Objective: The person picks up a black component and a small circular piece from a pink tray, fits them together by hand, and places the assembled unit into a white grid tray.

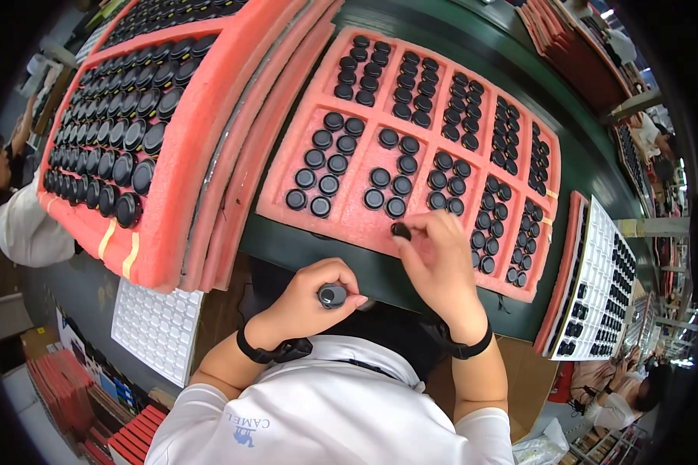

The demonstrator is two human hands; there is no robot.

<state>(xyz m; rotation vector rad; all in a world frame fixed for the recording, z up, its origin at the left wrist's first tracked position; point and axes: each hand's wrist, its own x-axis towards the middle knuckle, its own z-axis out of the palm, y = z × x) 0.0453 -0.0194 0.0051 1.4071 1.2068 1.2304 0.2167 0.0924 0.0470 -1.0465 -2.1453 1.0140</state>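
Observation:
A pink foam tray with walled compartments lies on the dark green bench in front of me. Rows of round black cap-like parts stand in its compartments. Over the tray's near edge, my right hand pinches one small black round part between thumb and fingertips. My left hand is closed around a dark cylindrical thing with a rounded grey-black end facing up; the fingers hide most of it. This hand is nearer my body, off the bench's front edge.
At the left, a tall stack of pink foam trays carries more black parts. A white moulded tray lies below it. On the right, another white tray holds black pieces. Other people work at both sides.

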